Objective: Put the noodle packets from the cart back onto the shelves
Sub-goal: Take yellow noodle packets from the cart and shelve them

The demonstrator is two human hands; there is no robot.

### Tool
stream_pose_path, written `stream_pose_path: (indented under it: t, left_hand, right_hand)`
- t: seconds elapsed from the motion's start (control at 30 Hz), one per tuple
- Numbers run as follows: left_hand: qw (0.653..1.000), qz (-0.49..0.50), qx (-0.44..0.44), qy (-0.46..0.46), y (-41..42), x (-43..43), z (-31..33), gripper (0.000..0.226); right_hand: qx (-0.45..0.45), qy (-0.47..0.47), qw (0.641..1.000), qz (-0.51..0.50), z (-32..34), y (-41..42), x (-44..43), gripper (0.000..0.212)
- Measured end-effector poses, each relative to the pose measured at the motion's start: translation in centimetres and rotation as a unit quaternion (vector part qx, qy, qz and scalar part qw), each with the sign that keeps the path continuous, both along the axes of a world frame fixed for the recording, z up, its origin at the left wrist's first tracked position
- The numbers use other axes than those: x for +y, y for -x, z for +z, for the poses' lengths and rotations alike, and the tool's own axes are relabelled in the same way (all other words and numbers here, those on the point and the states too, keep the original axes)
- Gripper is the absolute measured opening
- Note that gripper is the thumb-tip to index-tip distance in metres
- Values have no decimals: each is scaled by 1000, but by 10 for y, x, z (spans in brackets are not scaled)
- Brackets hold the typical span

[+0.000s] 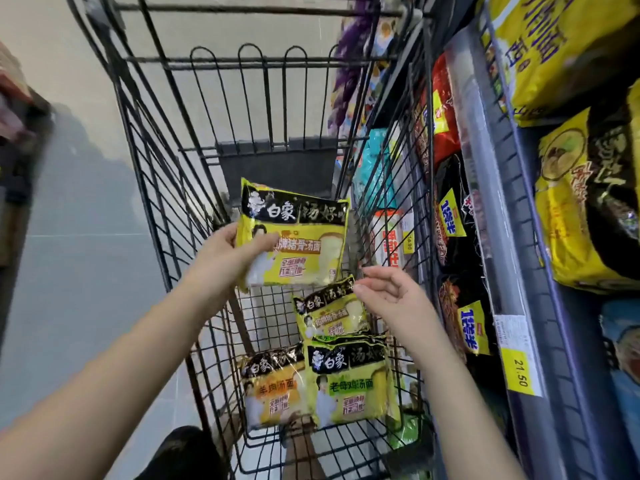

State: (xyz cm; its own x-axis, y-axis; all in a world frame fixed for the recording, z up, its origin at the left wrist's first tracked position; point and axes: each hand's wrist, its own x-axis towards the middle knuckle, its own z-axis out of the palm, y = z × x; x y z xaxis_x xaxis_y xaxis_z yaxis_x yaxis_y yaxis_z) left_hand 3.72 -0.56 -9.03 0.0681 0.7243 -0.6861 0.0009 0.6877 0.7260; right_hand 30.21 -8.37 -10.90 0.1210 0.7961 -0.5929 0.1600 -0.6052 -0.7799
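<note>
A left hand (pixel 227 252) grips a yellow-and-black plastic noodle packet (pixel 294 237) above the black wire shopping cart (pixel 166 209); the right hand (pixel 388 292) hovers, fingers loosely apart, empty.

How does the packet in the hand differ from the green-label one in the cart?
The held packet is gripped by the left hand, raised above the cart floor; the green-label packet lies there, untouched. The held packet's label is brownish, the other's green. Both are yellow-and-black with the same brand.

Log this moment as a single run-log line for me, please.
left hand: holds noodle packet above cart | right hand: open, empty | in cart: three packets
</note>
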Motion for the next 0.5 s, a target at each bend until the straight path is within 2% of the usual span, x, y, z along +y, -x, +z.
stream_pose_path:
  t: [0.2,0.33,0.5]
  left_hand:
    - [998,40,-36,-36,31,-6,44,18]
    - [996,53,-58,-47,45,-12,55,33]
    - [996,52,-54,-40,58,-16,57,52]
  right_hand:
    - [-47,60,996,41,-46,12,16,44]
    - [-62,116,991,30,-88,14,25,49]
    - [-128,179,975,37,-124,21,34,68]
